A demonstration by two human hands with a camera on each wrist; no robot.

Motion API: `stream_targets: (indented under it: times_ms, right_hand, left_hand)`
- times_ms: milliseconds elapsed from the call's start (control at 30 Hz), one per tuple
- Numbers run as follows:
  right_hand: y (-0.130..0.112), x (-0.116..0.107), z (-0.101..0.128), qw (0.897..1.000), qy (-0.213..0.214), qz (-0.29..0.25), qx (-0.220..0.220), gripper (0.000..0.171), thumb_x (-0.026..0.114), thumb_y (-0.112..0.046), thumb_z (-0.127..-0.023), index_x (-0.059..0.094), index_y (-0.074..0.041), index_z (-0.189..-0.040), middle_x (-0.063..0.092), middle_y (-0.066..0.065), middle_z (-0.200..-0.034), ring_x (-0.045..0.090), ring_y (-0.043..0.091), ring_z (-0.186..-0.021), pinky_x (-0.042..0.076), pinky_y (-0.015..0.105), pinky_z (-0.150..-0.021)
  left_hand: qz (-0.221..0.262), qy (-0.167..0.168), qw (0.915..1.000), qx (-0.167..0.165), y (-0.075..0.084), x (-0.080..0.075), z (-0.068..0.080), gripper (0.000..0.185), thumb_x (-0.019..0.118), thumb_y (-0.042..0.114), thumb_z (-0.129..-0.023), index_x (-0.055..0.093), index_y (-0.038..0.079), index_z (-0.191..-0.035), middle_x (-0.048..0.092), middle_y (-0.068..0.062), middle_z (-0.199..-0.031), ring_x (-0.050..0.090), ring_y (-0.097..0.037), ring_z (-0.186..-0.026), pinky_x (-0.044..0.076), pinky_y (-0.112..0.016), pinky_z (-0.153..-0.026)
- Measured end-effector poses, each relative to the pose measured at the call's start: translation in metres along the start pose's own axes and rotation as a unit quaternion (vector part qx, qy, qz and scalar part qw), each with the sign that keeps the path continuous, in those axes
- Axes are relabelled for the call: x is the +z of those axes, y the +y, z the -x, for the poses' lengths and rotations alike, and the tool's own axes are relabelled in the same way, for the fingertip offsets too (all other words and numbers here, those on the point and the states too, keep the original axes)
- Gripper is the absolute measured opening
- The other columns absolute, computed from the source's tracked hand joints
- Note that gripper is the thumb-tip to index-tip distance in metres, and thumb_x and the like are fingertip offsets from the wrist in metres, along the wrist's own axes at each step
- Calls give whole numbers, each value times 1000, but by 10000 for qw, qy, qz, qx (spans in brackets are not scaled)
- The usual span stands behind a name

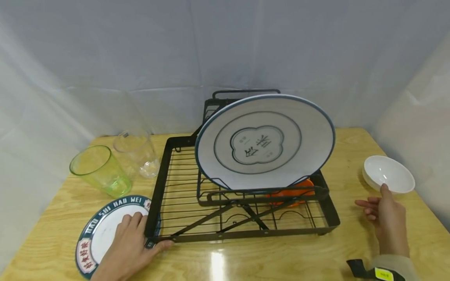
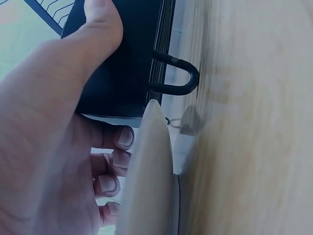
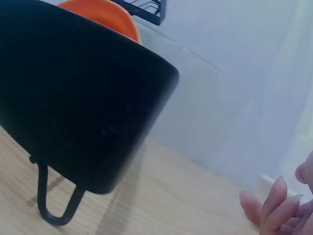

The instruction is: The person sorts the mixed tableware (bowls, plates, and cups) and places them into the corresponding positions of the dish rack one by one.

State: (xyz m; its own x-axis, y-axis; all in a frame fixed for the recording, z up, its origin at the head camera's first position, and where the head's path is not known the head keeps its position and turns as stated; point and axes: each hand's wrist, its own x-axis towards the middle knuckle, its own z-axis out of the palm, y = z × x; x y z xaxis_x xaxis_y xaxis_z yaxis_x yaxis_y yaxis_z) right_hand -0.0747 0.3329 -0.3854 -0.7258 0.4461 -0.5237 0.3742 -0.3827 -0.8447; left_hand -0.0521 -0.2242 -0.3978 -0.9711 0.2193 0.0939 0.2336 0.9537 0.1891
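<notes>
Meanwhile, the left hand (image 1: 128, 246) rests on a lettered plate (image 1: 102, 234), thumb against the black dish rack (image 1: 158, 187); the right hand (image 1: 386, 218), fingers relaxed, hovers beside a white bowl (image 1: 388, 173).

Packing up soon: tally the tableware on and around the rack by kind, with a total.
Plates: 3, large white plate and orange plate in the rack, lettered plate under the left hand
Cups: 2, green cup, clear cup
Bowls: 1, white bowl
Total: 6
</notes>
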Motion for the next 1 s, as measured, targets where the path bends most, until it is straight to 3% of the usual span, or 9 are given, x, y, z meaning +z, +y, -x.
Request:
stream_targets:
  times_ms: [200,367,567,733,1000]
  right_hand:
    - [0,-5,-10,9964,-504,-634,232,68,29,-56,-99,60,-7,-63,69,8,-62,50,8,-45,37,20,-39]
    - [-4,-6,-16,9975,-282,-615,176,71,32,-56,-99,64,-7,-61,68,7,-60,52,8,-45,37,20,-39]
    - [-7,-5,-19,9959,-172,-802,392,60,38,-45,-102,63,-7,-62,67,6,-60,54,9,-47,39,21,-40]
    - [-8,-3,-22,9955,-30,-836,440,63,35,-48,-102,64,-8,-63,67,5,-59,57,10,-48,42,22,-42]
    - [-4,-1,-19,9924,-259,-1161,319,58,26,-20,-103,63,-3,-62,67,8,-60,57,12,-49,43,21,-43]
  left_hand:
    - [-20,168,9998,89,-1,-1,-1,93,68,70,-72,55,-11,-116,50,-14,-94,43,-29,-88,36,-43,-76]
    - [-44,211,9997,132,0,0,1,89,69,70,-71,54,-8,-111,49,-13,-93,42,-28,-86,36,-42,-75]
    - [60,57,10000,21,1,-1,1,92,68,70,-72,53,-9,-118,48,-12,-95,42,-28,-88,38,-44,-78]
    - [101,20,9999,-44,0,0,1,95,68,70,-72,52,-11,-120,49,-13,-96,43,-29,-89,38,-44,-79]
    - [159,42,9998,-85,1,2,3,94,68,70,-72,54,-10,-119,49,-13,-97,43,-28,-89,38,-44,-79]
